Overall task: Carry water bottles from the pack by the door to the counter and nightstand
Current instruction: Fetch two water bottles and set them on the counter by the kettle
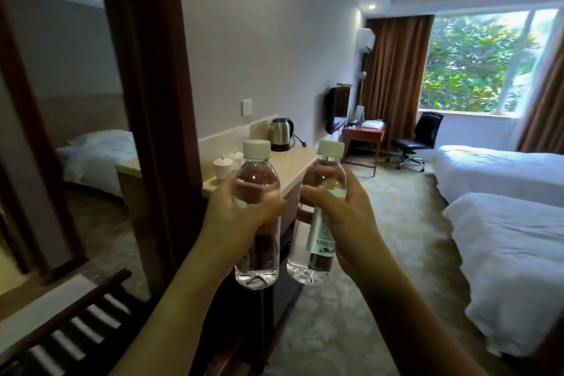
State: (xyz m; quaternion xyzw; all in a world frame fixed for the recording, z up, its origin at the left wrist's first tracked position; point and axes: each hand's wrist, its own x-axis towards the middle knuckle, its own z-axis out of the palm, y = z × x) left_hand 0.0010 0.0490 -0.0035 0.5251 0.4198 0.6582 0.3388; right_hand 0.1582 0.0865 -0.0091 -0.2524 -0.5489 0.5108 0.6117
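I hold two clear water bottles with white caps upright in front of me. My left hand (236, 220) grips the left bottle (257, 180) around its middle. My right hand (341, 217) grips the right bottle (326, 175), whose label shows below my fingers. Both bottles hang in the air just in front of the near end of the beige counter (293, 159), which runs along the left wall. The pack by the door and the nightstand are out of view.
On the counter stand a steel kettle (280, 134) and two white lidded cups (224, 163). A mirror in a dark frame (143, 70) is on the left, a luggage rack (70, 330) below. Two white beds (512, 238) fill the right; carpet runs between toward a desk (364, 134) and chair.
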